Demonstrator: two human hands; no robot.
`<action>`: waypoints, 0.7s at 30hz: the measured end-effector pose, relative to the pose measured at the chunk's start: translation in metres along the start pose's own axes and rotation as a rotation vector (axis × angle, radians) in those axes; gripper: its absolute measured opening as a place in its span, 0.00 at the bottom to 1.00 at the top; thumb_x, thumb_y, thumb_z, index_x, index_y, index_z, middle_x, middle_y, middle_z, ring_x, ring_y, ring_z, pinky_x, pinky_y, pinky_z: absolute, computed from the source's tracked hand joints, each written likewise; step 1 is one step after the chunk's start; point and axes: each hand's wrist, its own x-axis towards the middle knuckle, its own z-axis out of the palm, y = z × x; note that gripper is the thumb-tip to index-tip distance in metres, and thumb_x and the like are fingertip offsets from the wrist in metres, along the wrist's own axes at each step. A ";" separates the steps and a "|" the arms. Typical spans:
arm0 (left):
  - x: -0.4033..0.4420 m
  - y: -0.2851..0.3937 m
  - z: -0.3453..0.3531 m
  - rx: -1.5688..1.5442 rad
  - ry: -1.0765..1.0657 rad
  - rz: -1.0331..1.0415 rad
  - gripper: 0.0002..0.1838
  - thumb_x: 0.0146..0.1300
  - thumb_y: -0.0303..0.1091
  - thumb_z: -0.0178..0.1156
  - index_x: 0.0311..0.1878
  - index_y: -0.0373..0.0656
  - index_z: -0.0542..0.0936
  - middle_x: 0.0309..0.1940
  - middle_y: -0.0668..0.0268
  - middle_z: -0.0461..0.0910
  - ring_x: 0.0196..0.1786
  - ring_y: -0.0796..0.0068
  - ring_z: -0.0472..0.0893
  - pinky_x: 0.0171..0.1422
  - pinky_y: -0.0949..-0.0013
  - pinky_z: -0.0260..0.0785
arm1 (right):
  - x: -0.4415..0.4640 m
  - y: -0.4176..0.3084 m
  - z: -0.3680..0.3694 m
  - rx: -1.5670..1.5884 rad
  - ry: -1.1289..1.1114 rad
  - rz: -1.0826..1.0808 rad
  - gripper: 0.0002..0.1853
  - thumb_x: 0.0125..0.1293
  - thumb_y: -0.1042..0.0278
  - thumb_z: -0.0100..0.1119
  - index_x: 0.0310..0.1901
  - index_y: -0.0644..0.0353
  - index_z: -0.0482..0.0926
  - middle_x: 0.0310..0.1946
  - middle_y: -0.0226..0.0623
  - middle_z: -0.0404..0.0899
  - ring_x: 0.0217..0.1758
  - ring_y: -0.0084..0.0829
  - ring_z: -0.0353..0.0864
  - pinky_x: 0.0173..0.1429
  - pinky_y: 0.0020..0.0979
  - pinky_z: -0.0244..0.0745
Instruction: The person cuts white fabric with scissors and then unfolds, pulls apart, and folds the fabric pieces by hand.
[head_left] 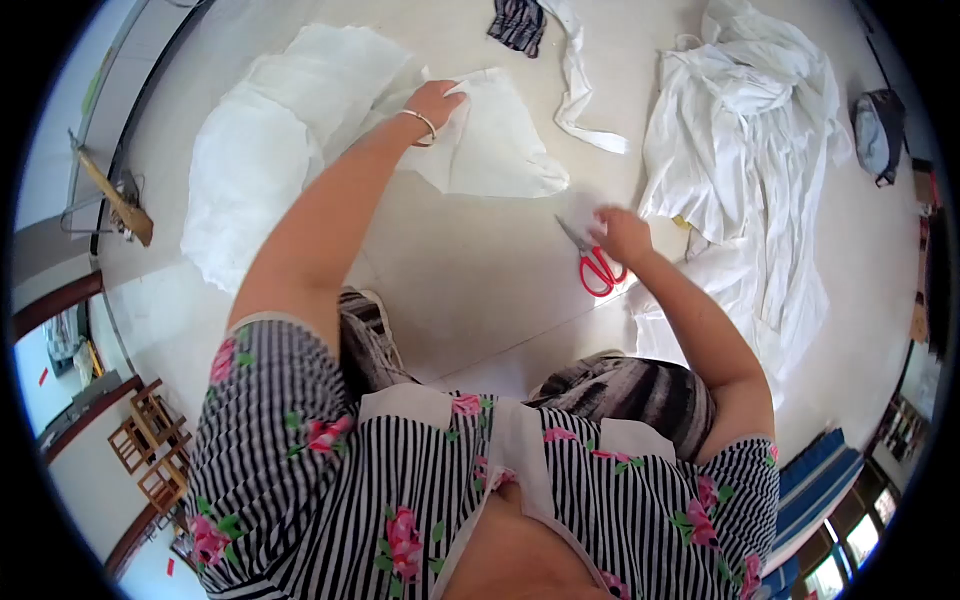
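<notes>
My left hand (437,106), with a bangle on its wrist, grips a piece of thin white fabric (500,140) near its upper edge. That piece lies on the floor and overlaps a larger spread of white fabric (260,140) to its left. Over the floor, right of centre, my right hand (624,236) has its fingers slightly bent and apart, their tips a little blurred. Nothing shows in its grasp. Right beside and partly beneath it is a pair of scissors (598,272) with red handles, the blades pointing up and left.
A large heap of gathered white cloth (750,150) covers the floor at right. A white strip (575,85) and a dark patterned cloth (518,24) lie at the top. A grey bag (879,135) sits far right, a wooden-handled tool (115,195) at left.
</notes>
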 end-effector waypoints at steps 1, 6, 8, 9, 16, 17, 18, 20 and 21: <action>-0.001 0.022 -0.017 -0.052 -0.109 0.045 0.21 0.61 0.44 0.53 0.51 0.38 0.76 0.46 0.53 0.78 0.50 0.61 0.76 0.56 0.66 0.66 | 0.015 0.005 -0.007 0.156 0.131 -0.047 0.22 0.55 0.53 0.61 0.46 0.59 0.76 0.43 0.42 0.79 0.47 0.40 0.78 0.51 0.39 0.72; -0.020 0.060 -0.072 -0.094 -0.498 0.326 0.20 0.63 0.41 0.54 0.51 0.36 0.75 0.41 0.59 0.79 0.42 0.70 0.76 0.51 0.69 0.66 | 0.085 -0.001 -0.003 0.822 0.109 0.057 0.31 0.56 0.59 0.61 0.58 0.66 0.67 0.50 0.46 0.75 0.56 0.36 0.72 0.56 0.33 0.68; -0.052 0.081 -0.095 -0.192 -0.590 0.250 0.18 0.65 0.40 0.53 0.51 0.35 0.75 0.40 0.64 0.79 0.41 0.75 0.74 0.50 0.71 0.66 | 0.093 -0.011 0.008 1.061 0.026 0.151 0.30 0.55 0.62 0.62 0.58 0.66 0.67 0.51 0.44 0.74 0.57 0.34 0.71 0.58 0.31 0.66; -0.066 0.083 -0.102 -0.184 -0.583 0.210 0.18 0.65 0.39 0.52 0.51 0.35 0.75 0.39 0.65 0.79 0.41 0.76 0.74 0.51 0.72 0.65 | 0.091 -0.011 0.011 1.040 -0.070 0.074 0.29 0.55 0.63 0.61 0.57 0.66 0.68 0.50 0.42 0.75 0.55 0.32 0.71 0.58 0.30 0.66; -0.091 0.034 -0.130 0.018 -0.648 -0.074 0.21 0.63 0.40 0.55 0.54 0.36 0.73 0.46 0.63 0.78 0.48 0.74 0.73 0.56 0.72 0.63 | 0.083 -0.018 -0.011 1.001 -0.265 -0.254 0.13 0.59 0.67 0.52 0.45 0.60 0.75 0.38 0.30 0.76 0.41 0.24 0.72 0.49 0.27 0.67; -0.091 0.033 -0.130 0.155 -0.666 -0.107 0.22 0.62 0.41 0.56 0.55 0.36 0.73 0.47 0.62 0.78 0.48 0.73 0.74 0.56 0.72 0.63 | 0.080 -0.023 -0.019 1.009 -0.255 -0.267 0.10 0.60 0.68 0.51 0.43 0.58 0.75 0.37 0.27 0.75 0.39 0.22 0.70 0.48 0.26 0.66; -0.093 0.032 -0.126 0.319 -0.589 -0.018 0.25 0.59 0.42 0.58 0.56 0.36 0.72 0.48 0.60 0.77 0.50 0.70 0.73 0.58 0.71 0.63 | 0.076 -0.031 -0.026 1.018 -0.246 -0.281 0.08 0.61 0.69 0.50 0.41 0.57 0.74 0.35 0.24 0.74 0.37 0.20 0.68 0.46 0.24 0.65; -0.096 0.038 -0.111 0.648 -0.422 0.161 0.31 0.54 0.46 0.63 0.57 0.38 0.71 0.51 0.56 0.74 0.54 0.64 0.72 0.61 0.68 0.61 | 0.064 -0.051 -0.044 0.903 -0.159 -0.403 0.05 0.63 0.70 0.50 0.40 0.56 0.72 0.33 0.22 0.72 0.35 0.18 0.66 0.44 0.23 0.64; -0.097 0.044 -0.103 0.809 -0.333 0.249 0.34 0.51 0.48 0.65 0.58 0.38 0.70 0.53 0.54 0.73 0.56 0.60 0.72 0.62 0.67 0.60 | 0.057 -0.063 -0.054 0.775 -0.083 -0.507 0.06 0.63 0.70 0.50 0.41 0.56 0.72 0.34 0.22 0.72 0.35 0.19 0.67 0.44 0.24 0.65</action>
